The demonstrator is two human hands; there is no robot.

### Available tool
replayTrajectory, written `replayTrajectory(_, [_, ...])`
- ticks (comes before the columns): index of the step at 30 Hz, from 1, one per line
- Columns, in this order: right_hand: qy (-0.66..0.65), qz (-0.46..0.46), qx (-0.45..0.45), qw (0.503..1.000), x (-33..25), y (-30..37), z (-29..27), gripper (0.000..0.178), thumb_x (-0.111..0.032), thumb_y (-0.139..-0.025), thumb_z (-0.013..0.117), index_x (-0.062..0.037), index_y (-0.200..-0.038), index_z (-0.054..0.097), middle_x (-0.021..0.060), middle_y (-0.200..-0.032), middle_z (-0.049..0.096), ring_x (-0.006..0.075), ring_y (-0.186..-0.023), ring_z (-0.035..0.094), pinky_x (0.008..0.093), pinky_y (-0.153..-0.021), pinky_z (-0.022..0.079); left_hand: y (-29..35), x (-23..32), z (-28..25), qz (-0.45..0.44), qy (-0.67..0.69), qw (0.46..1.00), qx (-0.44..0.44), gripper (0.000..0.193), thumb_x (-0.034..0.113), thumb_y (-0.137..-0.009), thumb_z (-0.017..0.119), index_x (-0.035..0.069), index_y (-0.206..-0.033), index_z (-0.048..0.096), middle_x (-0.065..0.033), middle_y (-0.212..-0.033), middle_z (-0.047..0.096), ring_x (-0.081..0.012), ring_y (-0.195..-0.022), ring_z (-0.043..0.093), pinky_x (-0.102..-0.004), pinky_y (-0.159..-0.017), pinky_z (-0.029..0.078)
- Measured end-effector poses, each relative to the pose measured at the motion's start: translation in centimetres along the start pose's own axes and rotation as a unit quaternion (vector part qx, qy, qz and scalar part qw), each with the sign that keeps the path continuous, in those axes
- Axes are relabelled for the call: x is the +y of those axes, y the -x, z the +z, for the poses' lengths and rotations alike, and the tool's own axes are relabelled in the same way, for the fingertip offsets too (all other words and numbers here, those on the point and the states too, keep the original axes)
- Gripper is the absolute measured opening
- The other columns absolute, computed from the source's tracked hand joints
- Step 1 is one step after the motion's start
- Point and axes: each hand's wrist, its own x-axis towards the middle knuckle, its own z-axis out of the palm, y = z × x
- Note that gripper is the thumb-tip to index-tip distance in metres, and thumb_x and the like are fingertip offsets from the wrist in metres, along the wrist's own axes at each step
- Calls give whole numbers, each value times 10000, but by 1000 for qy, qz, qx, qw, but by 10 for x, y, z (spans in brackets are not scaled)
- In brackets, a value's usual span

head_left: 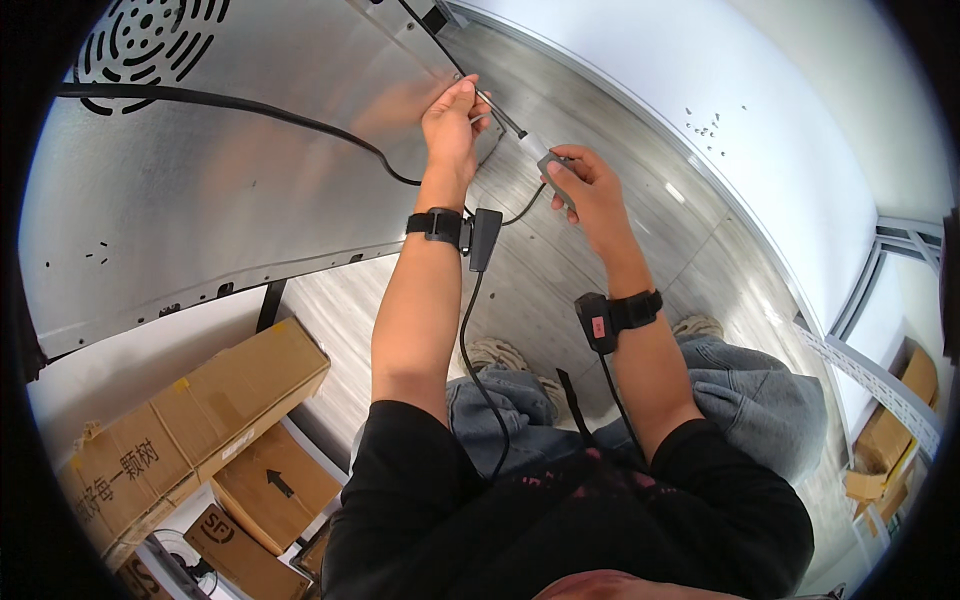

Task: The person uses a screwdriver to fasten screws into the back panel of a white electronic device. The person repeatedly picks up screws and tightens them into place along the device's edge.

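Observation:
My left hand (453, 128) is closed, its thumb and fingers pinching a thin black cable (430, 37) beside the edge of a large metal panel (300, 190). A straight dark stretch of the line runs on from those fingers to a pale end piece. That piece joins a small grey block (556, 173), which my right hand (590, 190) grips between thumb and fingers. Its exact kind I cannot make out. Another black cord (526, 208) curves below the block towards my left wrist. Each wrist wears a black strap with a small black device on it.
A thick black cable (250, 122) crosses the metal panel, which has round vent slots. Cardboard boxes (230, 400) are stacked at lower left. Small screws (708, 130) lie on a white surface at right. More cardboard (885, 440) sits by a metal frame at far right.

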Motion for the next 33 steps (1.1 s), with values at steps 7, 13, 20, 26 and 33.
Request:
replayTrajectory(7, [-13, -3, -23, 1000, -8, -7, -5, 334, -246, -843, 634, -53, -1108, 567, 44, -834, 633, 64, -578, 520, 191, -424, 325, -3, -2, 2, 2, 53, 999, 6, 196, 155, -919, 549, 38, -1061, 616, -38, -850, 637, -82, -685, 560, -229, -611, 476])
replayTrajectory(13, [-3, -7, -27, 1000, -8, -11, -7, 361, -255, -838, 642, -39, -1118, 570, 48, -835, 636, 62, -574, 524, 183, -425, 327, -6, -7, -2, -4, 82, 997, 1, 203, 149, -928, 528, 38, -1079, 608, -37, -871, 629, -83, -697, 559, -228, -622, 475])
replayTrajectory(20, [6, -10, -33, 999, -13, -15, -6, 358, -248, -847, 636, -26, -1119, 568, 67, -837, 636, 59, -572, 526, 179, -422, 332, -9, -9, -2, -8, 123, 992, 9, 195, 144, -934, 512, 31, -1063, 603, -31, -851, 602, -88, -698, 544, -233, -621, 471])
replayTrajectory(26, [-4, 8, -25, 1000, -14, -17, -4, 316, -221, -856, 615, -38, -1110, 573, 60, -840, 634, 67, -577, 527, 190, -422, 335, -7, -6, -1, -12, 128, 992, 17, 191, 142, -929, 515, 27, -1054, 600, -31, -844, 597, -91, -691, 544, -236, -615, 471])
replayTrajectory(33, [2, -38, 7, 999, -9, -19, -4, 293, -165, -842, 618, -50, -1107, 572, 44, -895, 574, 87, -631, 523, 204, -486, 373, -3, -3, 5, -11, 93, 994, 58, 166, 146, -896, 587, 23, -1001, 625, -32, -839, 605, -110, -667, 563, -232, -590, 499])
